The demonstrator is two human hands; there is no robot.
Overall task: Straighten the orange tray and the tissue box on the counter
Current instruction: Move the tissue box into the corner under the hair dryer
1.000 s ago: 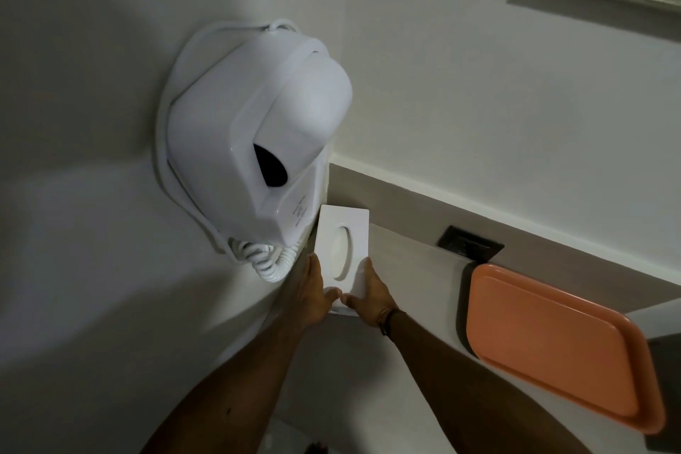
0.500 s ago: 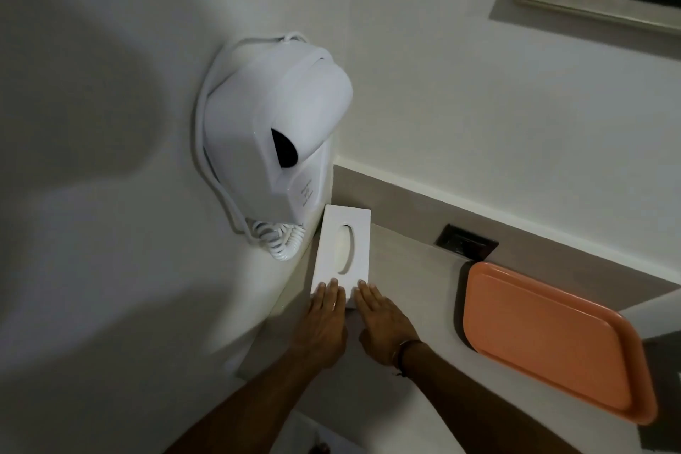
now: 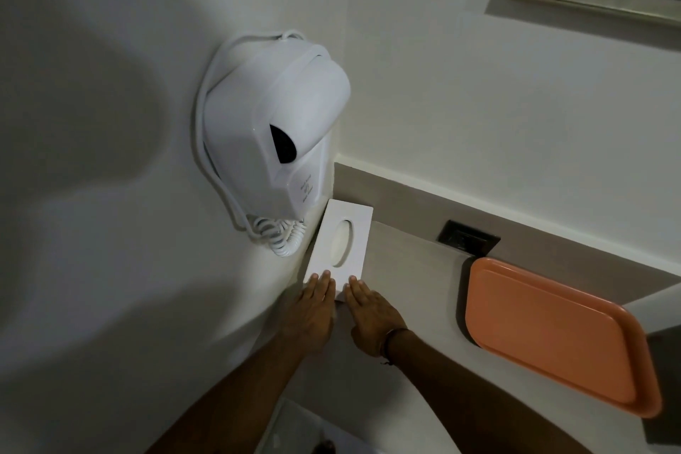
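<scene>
A: Dim, flat light here; a big soft shadow spreads over the left wall [image 3: 110, 103].
B: Wide-angle bending at the edges, slight softness, faint sheen on the hair dryer [image 3: 272, 129].

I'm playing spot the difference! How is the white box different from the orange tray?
The box is white with an oval hole on top; the tray is orange with no hole. The box sits in the corner by the wall, with the left hand and right hand on its near end; nothing touches the tray. Both lie flat on the counter.
</scene>
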